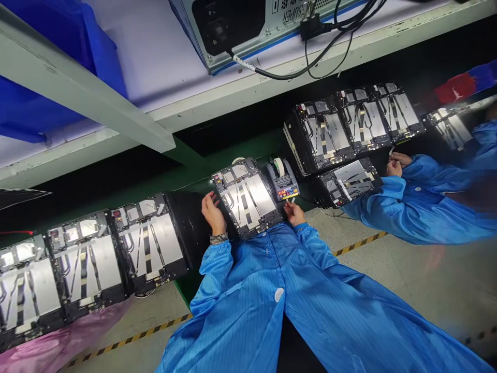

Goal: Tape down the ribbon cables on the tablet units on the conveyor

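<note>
In front of me lies an opened tablet-like device (248,199), its silver battery plates, dark flex strips and black border showing. My left hand (214,213) is at its left edge, fingers loosely bent and apart, with nothing visible in them. Whether it touches the edge I cannot tell. My right hand (295,213) is off the right edge, just below a grey tape dispenser (284,181) with a pale tape roll and coloured buttons. Its thumb and fingertips are pinched together by a small pale strip of tape (293,199).
Stacks of similar devices stand at left (149,241) and back right (324,132). Beside me on the right, a co-worker's hands (396,163) are near another opened device (351,181). A shelf (186,111) with a computer case (248,26) and cables hangs above.
</note>
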`<act>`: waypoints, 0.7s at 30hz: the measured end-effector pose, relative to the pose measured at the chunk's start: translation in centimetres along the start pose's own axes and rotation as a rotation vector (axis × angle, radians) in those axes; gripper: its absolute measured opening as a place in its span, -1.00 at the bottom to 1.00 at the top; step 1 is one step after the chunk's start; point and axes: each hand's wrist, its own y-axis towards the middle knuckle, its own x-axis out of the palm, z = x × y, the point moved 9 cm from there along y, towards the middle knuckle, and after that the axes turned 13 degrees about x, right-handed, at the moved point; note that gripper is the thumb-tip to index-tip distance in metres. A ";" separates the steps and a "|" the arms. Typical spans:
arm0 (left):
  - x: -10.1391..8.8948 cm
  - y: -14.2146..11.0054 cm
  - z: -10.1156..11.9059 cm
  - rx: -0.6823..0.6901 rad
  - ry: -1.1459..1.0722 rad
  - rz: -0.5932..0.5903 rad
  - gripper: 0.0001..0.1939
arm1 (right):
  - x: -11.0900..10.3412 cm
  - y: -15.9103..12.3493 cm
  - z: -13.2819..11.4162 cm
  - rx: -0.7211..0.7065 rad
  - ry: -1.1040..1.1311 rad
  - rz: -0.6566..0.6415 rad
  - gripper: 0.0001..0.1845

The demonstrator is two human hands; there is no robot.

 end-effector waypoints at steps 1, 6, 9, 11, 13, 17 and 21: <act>-0.1 0.3 1.1 0.046 0.048 0.007 -0.63 | 0.0 -0.1 -0.1 -0.006 -0.015 0.001 -0.60; 0.6 0.9 8.9 0.359 0.241 0.010 -0.75 | 0.0 -0.3 -0.5 -0.022 -0.063 0.018 -0.65; 2.6 0.7 13.5 0.517 0.383 -0.072 -0.77 | 0.3 -0.4 -0.8 -0.033 -0.100 0.042 -0.66; 5.4 0.3 15.6 0.576 0.506 -0.205 -0.75 | 0.6 -0.6 -1.0 -0.043 -0.128 0.059 -0.66; 9.2 -0.3 16.6 0.600 0.640 -0.392 -0.66 | 0.6 -0.9 -1.0 -0.055 -0.150 0.081 -0.68; 15.8 -1.4 16.7 0.593 0.832 -0.657 -0.29 | -2.1 -3.0 -0.7 -0.118 -0.170 0.128 -0.68; 17.8 -0.9 15.8 0.531 0.870 -0.738 -0.22 | -4.9 -9.7 -2.9 -0.446 -0.234 0.031 -0.50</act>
